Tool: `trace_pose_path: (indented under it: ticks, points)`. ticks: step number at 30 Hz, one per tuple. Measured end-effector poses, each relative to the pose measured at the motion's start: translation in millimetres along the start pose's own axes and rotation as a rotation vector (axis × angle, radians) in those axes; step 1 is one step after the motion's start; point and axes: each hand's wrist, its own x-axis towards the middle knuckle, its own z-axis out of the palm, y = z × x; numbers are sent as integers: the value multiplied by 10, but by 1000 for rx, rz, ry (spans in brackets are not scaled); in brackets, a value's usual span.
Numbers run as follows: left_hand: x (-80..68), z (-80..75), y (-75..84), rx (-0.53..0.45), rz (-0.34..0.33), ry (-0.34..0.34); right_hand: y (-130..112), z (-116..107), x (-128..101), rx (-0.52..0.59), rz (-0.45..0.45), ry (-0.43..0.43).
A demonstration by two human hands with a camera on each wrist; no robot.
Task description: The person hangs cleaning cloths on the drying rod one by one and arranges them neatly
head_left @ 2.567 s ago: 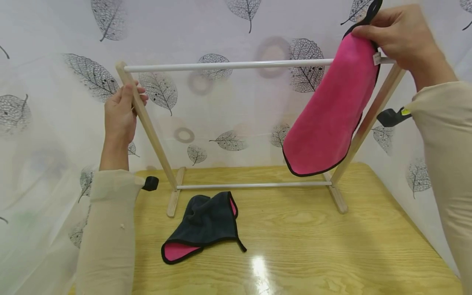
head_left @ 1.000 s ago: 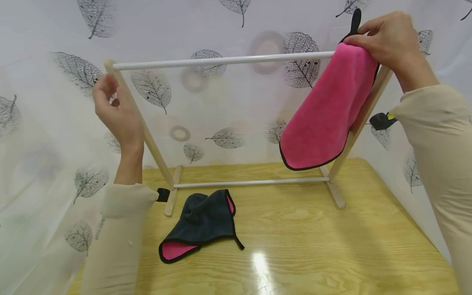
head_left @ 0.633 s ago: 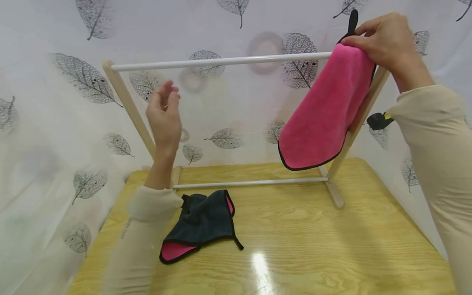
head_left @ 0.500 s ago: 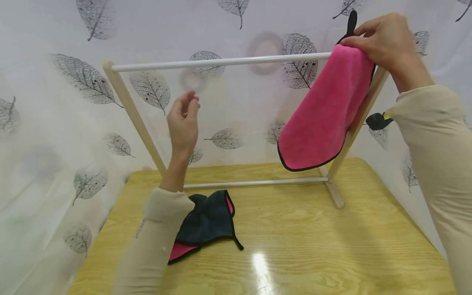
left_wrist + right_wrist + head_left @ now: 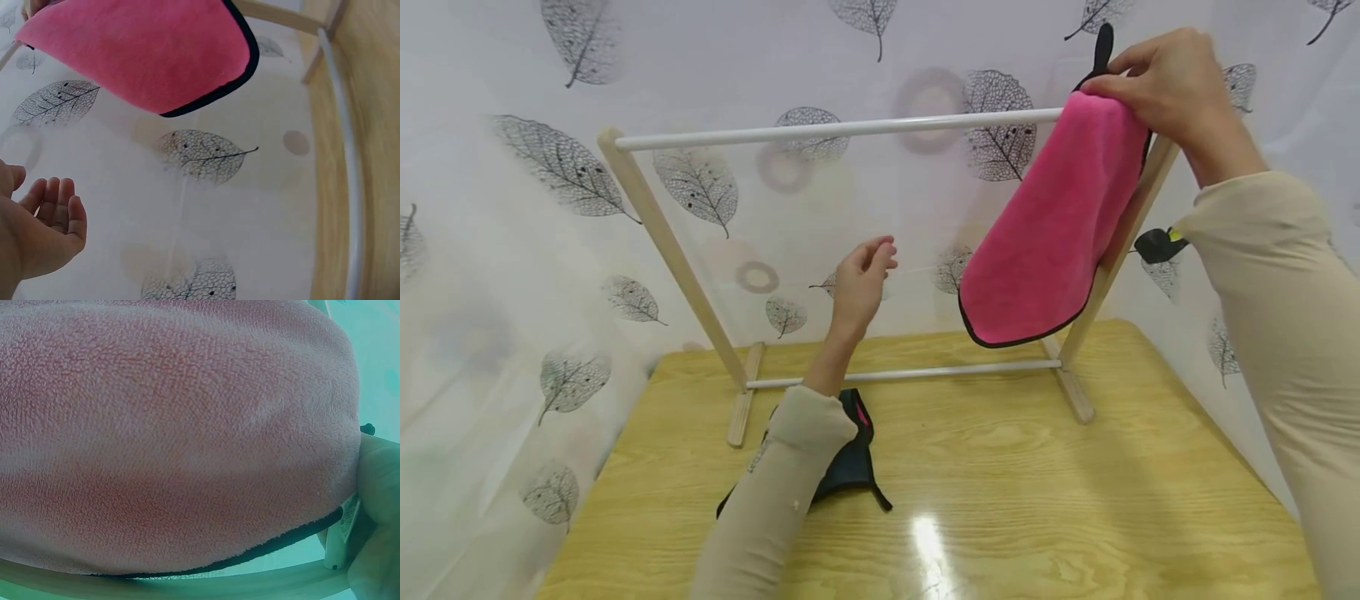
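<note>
My right hand (image 5: 1176, 87) pinches the top of a pink cloth (image 5: 1045, 225) with black edging, at the right end of the rack's white top rail (image 5: 850, 128). A black loop (image 5: 1103, 48) sticks up beside the fingertips. In the right wrist view the plush cloth (image 5: 175, 437) fills most of the picture. My left hand (image 5: 861, 279) is in the air below the rail, left of the cloth, holding nothing. Its fingers are loosely bent in the left wrist view, apart from the cloth (image 5: 150, 50). A second, dark-grey cloth (image 5: 850, 471) lies on the table, partly hidden by the left sleeve.
The wooden rack has a left post (image 5: 670, 258), a right post (image 5: 1127, 233) and a white lower bar (image 5: 917, 372). It stands on a wood-grain table (image 5: 1037, 483). Behind hangs a pale curtain (image 5: 850, 50) with leaf prints.
My left hand has let go of the left post and moved right and down towards the pink cloth. My right hand has lowered the cloth slightly, keeping its pinch.
</note>
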Motion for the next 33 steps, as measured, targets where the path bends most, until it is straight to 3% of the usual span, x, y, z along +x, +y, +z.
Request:
trace_pose_path:
  ticks: [8,18,25,33]
  points:
    - [-31,336,-230,-4,-102,-68,-8,10,1,-49,-8,3]
    - [-60,588,-445,-16,-176,-89,12,-10,3,-103,-26,17]
    - [-74,725,-479,-27,-179,-119,21,-5,0,-81,-24,20]
    - [-90,836,-479,-43,-226,-139,7,-19,1,-97,-32,21]
